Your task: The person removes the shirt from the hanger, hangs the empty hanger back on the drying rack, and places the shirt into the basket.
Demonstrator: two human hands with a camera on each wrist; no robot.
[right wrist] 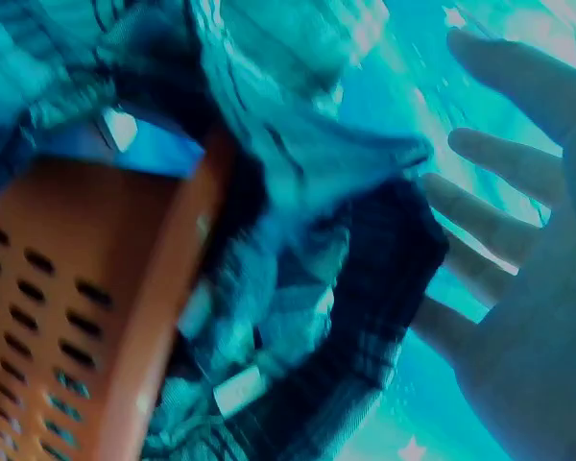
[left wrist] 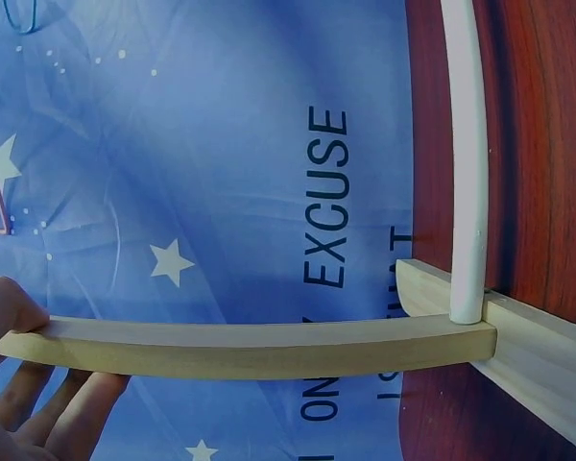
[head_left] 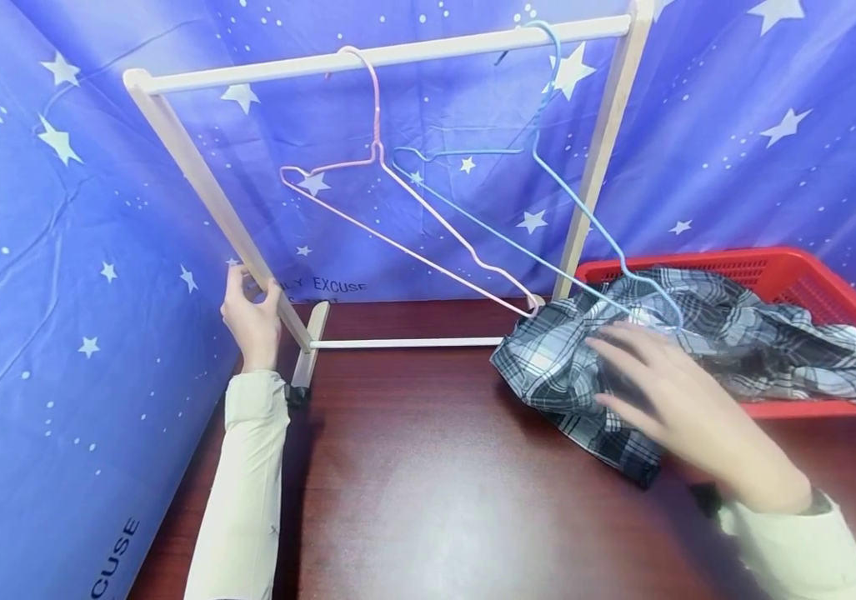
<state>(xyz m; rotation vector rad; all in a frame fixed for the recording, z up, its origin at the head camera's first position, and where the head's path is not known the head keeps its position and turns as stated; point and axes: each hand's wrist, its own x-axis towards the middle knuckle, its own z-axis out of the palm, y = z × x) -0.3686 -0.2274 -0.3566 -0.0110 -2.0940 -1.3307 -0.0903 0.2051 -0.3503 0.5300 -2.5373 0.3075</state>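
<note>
With thumb and fingers on opposite sides, my left hand point(head_left: 251, 321) grips the left wooden post point(left wrist: 259, 348) of a small clothes rack point(head_left: 210, 192). My right hand point(head_left: 686, 408), blurred in the head view, has its fingers spread over a black, grey and white plaid shirt point(head_left: 548, 358). In the right wrist view those fingers are straight and hold nothing, beside the cloth. Part of the shirt lies in a red basket point(head_left: 848, 304); the rest drapes over its left side onto the table. A pink hanger point(head_left: 377, 125) and a blue hanger point(head_left: 555, 62) hang from the top bar.
The blue hanger's lower right corner overlaps the shirt in the head view. A white lower bar point(head_left: 405, 343) joins the rack's feet just above the dark red-brown table point(head_left: 412, 467). Blue star-printed cloth point(head_left: 97, 250) stands behind and at the left.
</note>
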